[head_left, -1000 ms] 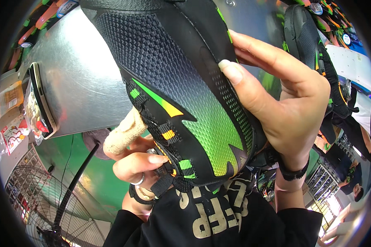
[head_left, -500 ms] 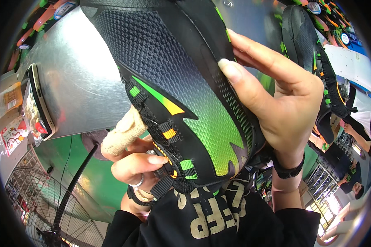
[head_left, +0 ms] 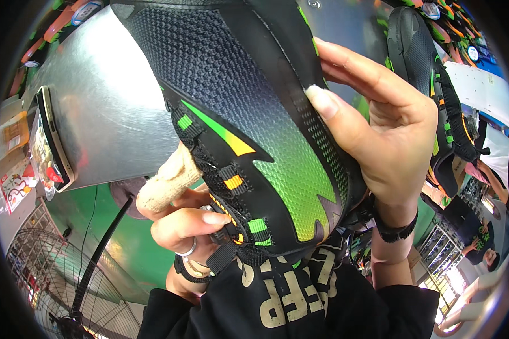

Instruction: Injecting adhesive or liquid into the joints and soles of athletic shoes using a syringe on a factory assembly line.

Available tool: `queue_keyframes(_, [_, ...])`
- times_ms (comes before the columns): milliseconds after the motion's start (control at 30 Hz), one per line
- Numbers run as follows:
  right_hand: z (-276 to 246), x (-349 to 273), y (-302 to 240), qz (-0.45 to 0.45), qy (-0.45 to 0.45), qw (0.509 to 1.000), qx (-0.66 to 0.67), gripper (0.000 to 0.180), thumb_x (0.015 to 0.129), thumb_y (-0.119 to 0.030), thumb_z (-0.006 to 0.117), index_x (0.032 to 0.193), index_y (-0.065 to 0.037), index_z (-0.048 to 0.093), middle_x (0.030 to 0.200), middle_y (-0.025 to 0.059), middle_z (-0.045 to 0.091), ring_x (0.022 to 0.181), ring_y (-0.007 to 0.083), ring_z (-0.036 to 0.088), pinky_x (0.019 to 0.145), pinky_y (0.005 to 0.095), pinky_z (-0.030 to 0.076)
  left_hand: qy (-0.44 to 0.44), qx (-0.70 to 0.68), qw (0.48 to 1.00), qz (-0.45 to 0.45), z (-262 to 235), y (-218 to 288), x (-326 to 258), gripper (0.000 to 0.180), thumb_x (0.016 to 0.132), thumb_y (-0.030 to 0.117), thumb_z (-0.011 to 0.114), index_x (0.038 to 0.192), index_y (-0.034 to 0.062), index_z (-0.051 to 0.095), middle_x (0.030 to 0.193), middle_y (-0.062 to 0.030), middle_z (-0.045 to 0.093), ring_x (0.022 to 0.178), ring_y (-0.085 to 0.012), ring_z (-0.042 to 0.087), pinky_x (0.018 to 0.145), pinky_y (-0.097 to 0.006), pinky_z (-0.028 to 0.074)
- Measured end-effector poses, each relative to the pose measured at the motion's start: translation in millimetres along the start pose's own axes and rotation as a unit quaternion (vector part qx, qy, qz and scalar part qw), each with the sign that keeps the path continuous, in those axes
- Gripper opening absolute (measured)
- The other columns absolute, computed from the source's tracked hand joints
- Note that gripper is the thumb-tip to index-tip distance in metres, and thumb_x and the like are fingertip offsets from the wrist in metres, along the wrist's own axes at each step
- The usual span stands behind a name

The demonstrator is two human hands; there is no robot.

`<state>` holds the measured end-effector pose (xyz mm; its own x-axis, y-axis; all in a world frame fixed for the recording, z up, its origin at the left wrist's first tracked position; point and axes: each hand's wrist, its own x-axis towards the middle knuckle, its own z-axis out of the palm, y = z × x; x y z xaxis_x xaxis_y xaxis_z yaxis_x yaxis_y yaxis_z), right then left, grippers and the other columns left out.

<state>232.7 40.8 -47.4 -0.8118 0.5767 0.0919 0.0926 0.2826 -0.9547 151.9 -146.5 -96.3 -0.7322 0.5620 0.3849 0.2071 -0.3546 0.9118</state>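
Note:
A black shoe (head_left: 237, 107) with a textured dark panel fading to green and yellow fills the middle of the view, held close to my chest. My left hand (head_left: 178, 223) grips its lace side near the buckle and strap. A tan cloth cover (head_left: 169, 183) wraps one finger of that hand. Across the shoe, my right hand (head_left: 387, 127) has its thumb against the upper and its fingers bent behind the edge. Part of the shoe runs out of the top of the view.
A shiny metal table (head_left: 107, 118) lies beyond the shoe, a phone (head_left: 55, 138) at its left edge. Another similar shoe (head_left: 410, 53) stands at the right. A fan (head_left: 68, 282) is at lower left. A person (head_left: 472, 237) appears far right; more shoes line the upper corners.
My right hand and its thumb have shifted very slightly along the shoe's edge. The shoe and my left hand stay almost where they were.

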Motion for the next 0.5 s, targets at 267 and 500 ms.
queue_keyframes(267, [4,3,-8,0.012,0.036,0.999,-0.013,0.034,0.075,0.005,0.071,0.108,0.006,0.065,0.105,0.0146,0.068,0.096,0.0182,0.065,0.091,0.0288,0.049,-0.013,-0.080,0.996,-0.027,-6,0,8,0.021,0.090,0.021,0.062,0.088,0.0034,0.052,0.119,-0.0318,0.052,0.105,-0.0424,0.057,0.089,-0.049,0.048])
queue_keyframes(500, [5,2,-7,0.002,0.024,0.999,-0.029,0.037,0.076,0.005,0.068,0.112,0.007,0.063,0.107,0.0147,0.067,0.100,0.0190,0.064,0.093,0.0296,0.047,0.009,-0.080,0.994,-0.075,-3,5,7,0.014,0.086,0.011,0.064,0.084,0.0034,0.053,0.120,-0.0353,0.052,0.105,-0.0410,0.058,0.088,-0.047,0.049])
